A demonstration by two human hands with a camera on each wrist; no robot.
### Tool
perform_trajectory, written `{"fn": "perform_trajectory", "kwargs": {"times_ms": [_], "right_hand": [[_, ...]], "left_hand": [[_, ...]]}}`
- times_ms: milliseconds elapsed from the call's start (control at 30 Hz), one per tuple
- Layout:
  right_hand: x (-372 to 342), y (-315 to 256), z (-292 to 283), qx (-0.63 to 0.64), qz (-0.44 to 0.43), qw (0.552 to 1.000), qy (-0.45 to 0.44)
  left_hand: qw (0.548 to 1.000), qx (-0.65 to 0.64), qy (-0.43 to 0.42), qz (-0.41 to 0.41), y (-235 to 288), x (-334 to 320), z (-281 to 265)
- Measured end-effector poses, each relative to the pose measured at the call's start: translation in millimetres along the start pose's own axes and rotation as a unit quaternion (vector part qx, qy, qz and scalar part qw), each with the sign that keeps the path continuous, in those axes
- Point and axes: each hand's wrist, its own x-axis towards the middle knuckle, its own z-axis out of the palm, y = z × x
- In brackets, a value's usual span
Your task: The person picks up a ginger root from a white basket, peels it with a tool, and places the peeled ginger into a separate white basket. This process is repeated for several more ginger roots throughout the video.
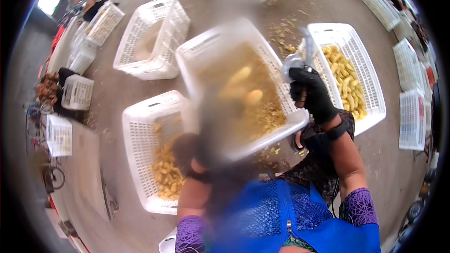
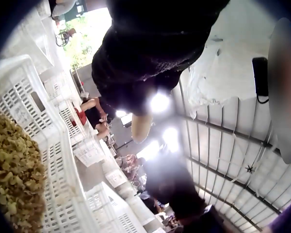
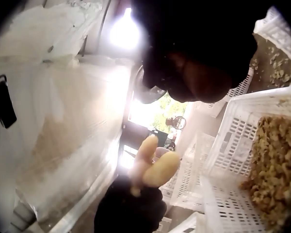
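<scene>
My left hand (image 3: pixel 131 208), in a black glove, grips a pale yellow, two-lobed peeled root (image 3: pixel 157 167) whose lobes stick up past the fingers. In the head view a grey blur covers much of that hand. My right hand (image 1: pixel 313 91), also gloved in black, curls round a metal tool (image 1: pixel 308 49) with a straight upper part and a shiny rounded part by the fingers. Both hands are above a white slatted crate (image 1: pixel 265 145) full of yellowish shavings (image 1: pixel 274 119). The right hand is at its right rim, apart from the root.
A white crate (image 1: pixel 370 86) to the right holds yellow pieces (image 1: pixel 347 79); another (image 1: pixel 136 159) to the left holds more yellow pieces (image 1: pixel 166 173). A further crate (image 1: pixel 173 28) stands at the upper left. Scraps (image 1: pixel 283 33) litter the floor. Other people (image 1: pixel 91 0) are by crates farther away.
</scene>
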Motion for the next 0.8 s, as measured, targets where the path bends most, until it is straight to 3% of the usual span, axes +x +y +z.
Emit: {"fn": "perform_trajectory", "kwargs": {"times_ms": [33, 67, 133, 167, 200, 233, 267, 300, 333, 400, 433, 467, 500, 533, 600, 633, 667, 700, 733, 800], "right_hand": [[-2, -9, 5, -0.09, -0.019, 0.995, -0.035], [-2, -17, 9, -0.179, -0.036, 0.98, -0.074], [2, -12, 17, -0.333, -0.205, 0.912, -0.124], [7, -9, 24, -0.345, -0.239, 0.898, -0.134], [12, -6, 31, -0.355, -0.275, 0.882, -0.145], [11, -2, 38, -0.355, -0.273, 0.883, -0.145], [8, 1, 45, -0.226, -0.164, 0.952, -0.128], [7, 4, 48, -0.09, -0.051, 0.989, -0.106], [12, 9, 46, -0.09, -0.052, 0.989, -0.105], [23, 21, 36, -0.32, -0.124, 0.925, -0.162], [24, 20, 33, -0.322, -0.126, 0.924, -0.162], [31, 17, 31, -0.401, -0.102, 0.901, -0.13], [41, 9, 29, -0.478, -0.086, 0.869, -0.089], [47, 6, 24, -0.481, -0.107, 0.867, -0.075], [47, 19, 16, -0.34, -0.138, 0.93, -0.028], [45, 29, 14, -0.244, -0.159, 0.956, -0.037], [42, 26, 21, -0.234, -0.146, 0.959, -0.06], [37, 23, 30, -0.068, 0.007, 0.997, -0.033], [30, 18, 42, 0.105, 0.16, 0.981, -0.005], [32, 53, 33, 0.101, 0.219, 0.97, -0.031]], "left_hand": [[0.996, 0.045, 0.019, -0.081, 5, 2, 12], [0.995, 0.041, 0.011, -0.085, -3, 2, 20], [0.993, 0.103, -0.003, -0.058, -23, -1, 26], [0.983, 0.186, -0.008, -0.003, -30, -1, 27], [0.983, 0.184, -0.01, -0.006, -47, -2, 27], [0.991, 0.131, -0.001, -0.014, -53, 1, 27], [0.997, 0.078, 0.007, -0.022, -57, 3, 26], [0.997, 0.079, 0.005, -0.023, -60, 2, 26], [0.996, 0.084, -0.006, -0.016, -61, -2, 27], [0.996, 0.086, -0.019, -0.009, -54, -3, 27], [0.986, 0.155, -0.046, 0.029, -54, -5, 24], [0.969, 0.223, -0.073, 0.078, -53, -1, 19], [0.971, 0.231, -0.056, 0.033, -67, -4, 13], [0.97, 0.239, -0.04, -0.009, -82, -11, 8], [0.958, 0.277, -0.021, 0.07, -68, -11, 10], [0.981, 0.188, -0.034, 0.027, -62, -12, 8], [0.994, 0.095, -0.044, -0.019, -57, -12, 8], [0.995, 0.091, -0.042, -0.01, -53, -10, 11], [0.995, 0.079, -0.044, -0.039, -48, -8, 13], [0.991, 0.063, -0.054, -0.101, -40, -6, 19]]}}
